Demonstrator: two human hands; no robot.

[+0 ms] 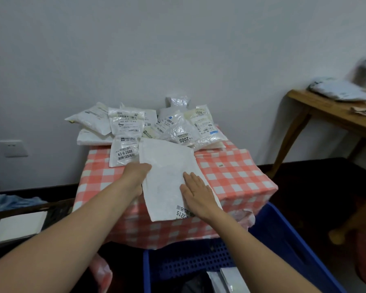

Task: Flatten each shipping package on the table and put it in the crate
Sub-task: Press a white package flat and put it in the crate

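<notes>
Head view: A person's right hand [195, 193] lies flat, fingers straight and released, pressing the near right part of a white shipping mailer [167, 176] on a table draped in a red-and-white checked cloth [230, 172]. The left hand [136, 176] meets the mailer's left edge, its fingers slipped beneath the sheet and hidden; whether they clasp it cannot be told. The mailer lies between the two hands, its near end hanging past the table's front edge, with a printed label partly covered at the right wrist. Just beyond the left hand lies a smaller package marked 43-6-2609 [124, 152]. Farther past both hands, a heap of white labelled packages [178, 125] crowds the back of the table against the wall. Below the right forearm stands a blue plastic crate [283, 240], with pale flat packages inside at its near end. Well off to the right of the right hand, a wooden side table [325, 111] carries more parcels, blurred. A wall socket [14, 148] sits far left of the left hand.
</notes>
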